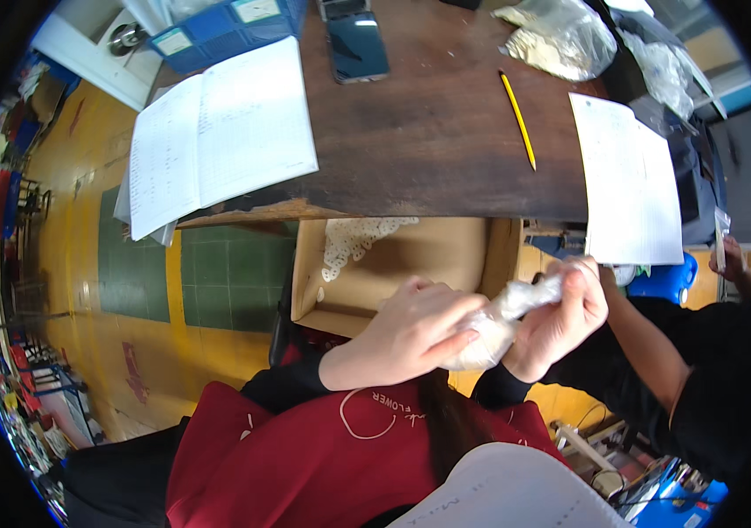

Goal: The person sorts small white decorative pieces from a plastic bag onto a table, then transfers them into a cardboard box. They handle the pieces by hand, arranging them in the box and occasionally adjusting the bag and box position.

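In front of my body, both hands are on a clear plastic bag (486,346) with pale contents. My left hand (419,330) is closed around the bag's full lower part. The bag's gathered, twisted neck is pinched in my right hand (565,312), a little higher and to the right. Behind the hands an open cardboard box (503,255) sits against the table edge. Small flat white pieces with holes (353,242) lie in its far left corner.
The brown wooden table (428,141) holds an open notebook (226,132), a phone (358,48), a yellow pencil (518,119), paper sheets (631,180) and a plastic bag of pale pieces (560,40). A blue bin (217,35) stands far left. Close at right is another person's arm (653,348).
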Available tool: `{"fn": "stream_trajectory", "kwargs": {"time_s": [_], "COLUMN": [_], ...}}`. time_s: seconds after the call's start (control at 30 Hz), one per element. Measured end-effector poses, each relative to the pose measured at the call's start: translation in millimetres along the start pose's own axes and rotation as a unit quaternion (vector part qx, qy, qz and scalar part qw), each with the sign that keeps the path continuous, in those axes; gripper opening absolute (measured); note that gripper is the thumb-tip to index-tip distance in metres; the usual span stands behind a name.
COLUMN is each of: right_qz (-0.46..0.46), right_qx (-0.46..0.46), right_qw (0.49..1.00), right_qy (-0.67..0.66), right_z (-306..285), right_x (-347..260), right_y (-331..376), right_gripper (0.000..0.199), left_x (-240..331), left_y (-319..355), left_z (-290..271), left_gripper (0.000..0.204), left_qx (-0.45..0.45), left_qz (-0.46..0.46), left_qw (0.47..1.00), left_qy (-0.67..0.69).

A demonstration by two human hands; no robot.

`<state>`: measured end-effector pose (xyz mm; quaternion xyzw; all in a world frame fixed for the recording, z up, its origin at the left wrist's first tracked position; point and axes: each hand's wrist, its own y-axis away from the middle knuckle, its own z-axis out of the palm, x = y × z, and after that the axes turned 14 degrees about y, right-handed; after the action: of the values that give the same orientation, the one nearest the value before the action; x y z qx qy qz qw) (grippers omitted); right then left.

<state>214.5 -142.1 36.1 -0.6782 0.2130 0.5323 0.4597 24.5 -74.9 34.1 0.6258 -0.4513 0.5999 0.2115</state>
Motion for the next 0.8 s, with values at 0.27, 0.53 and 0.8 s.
{"fn": "stream_trajectory", "kwargs": {"time_s": [0.27,0.53,0.8], "right_qz": [-0.064,0.038,0.059], "right_qx": [-0.062,-0.067,-0.053], "right_qw": [0.983,0.997,0.993], "right_qy": [-0.159,-0.007,0.085], "right_z": [-11.8,-27.4,-27.2], "right_x": [-7.5,16.5,4.3], "right_y": [-36.6,-22.3,-15.4], "right_gripper": [0.033,0.024,0.022], "left_x": [23.9,19.7,-111.8], "left_y": [-2.8,-24.3,19.2], "left_z": [-86.6,-306.8,-447.6], "left_gripper": [0.015,0.026,0.066], "left_qx": [0.23,0.307,0.322], "left_qz": [0.029,0.148,-0.193], "left_qw": [0.971,0.939,0.889], "left_qy": [-0.056,-0.052,-0.26]}}
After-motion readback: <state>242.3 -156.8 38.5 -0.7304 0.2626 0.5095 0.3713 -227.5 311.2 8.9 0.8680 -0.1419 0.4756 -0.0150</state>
